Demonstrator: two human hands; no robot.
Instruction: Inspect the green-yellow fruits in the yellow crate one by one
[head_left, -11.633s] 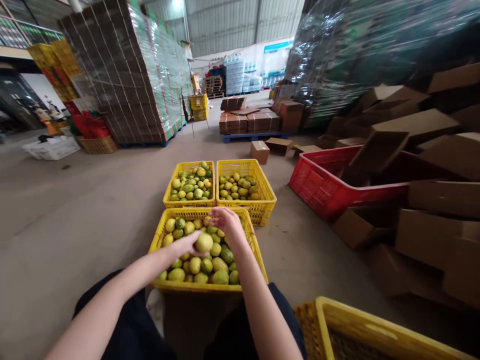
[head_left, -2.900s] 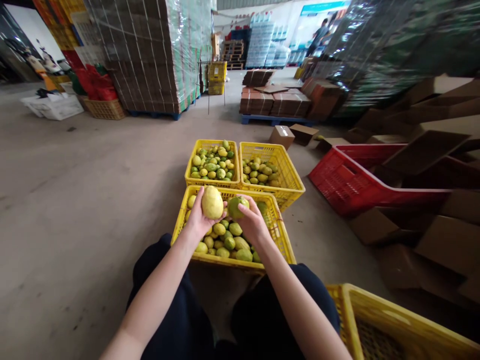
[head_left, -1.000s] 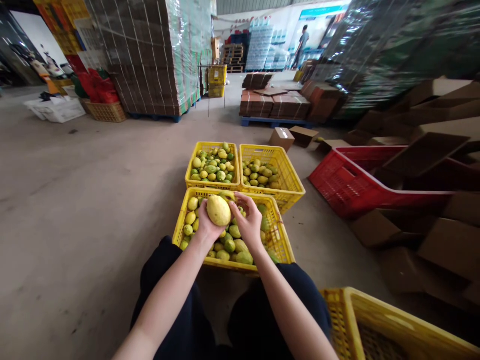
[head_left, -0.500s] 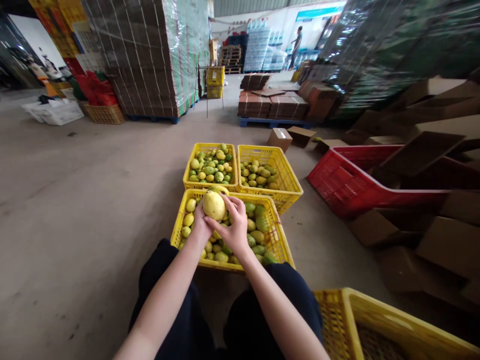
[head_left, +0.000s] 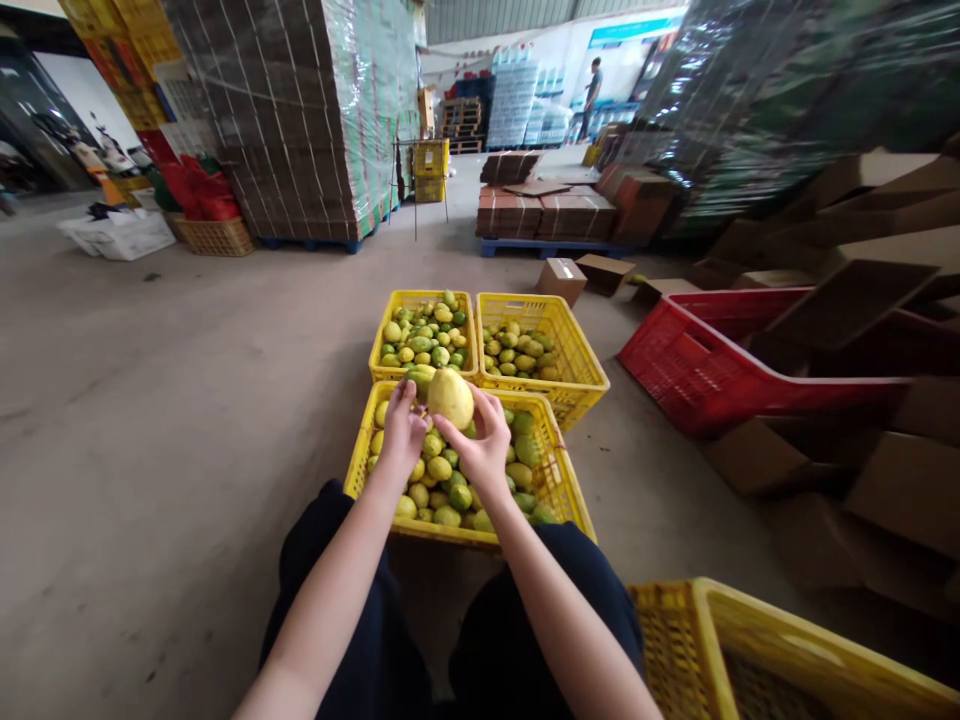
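Well, my right hand (head_left: 486, 445) cups the pale fruit (head_left: 451, 398), thumb low on its near side, fingers round its right, spread to its width; my left hand (head_left: 403, 432) curls against the green fruit (head_left: 420, 376) and seems to hold it, though the far side of that grip is hidden; the pale one should be firm and fairly weighty, a bit slippery, liable to bruise; I judge it best taken round its widest part, without pinching; it looks pale yellow, plump below, narrower on top; the green one is yellow-green and partly covered; both are up by the far rim of the front crate (head_left: 556, 465), above more fruit (head_left: 460, 497); beyond stand two crates (head_left: 576, 350), side by side; a red bin (head_left: 675, 355) sits apart, rightward.
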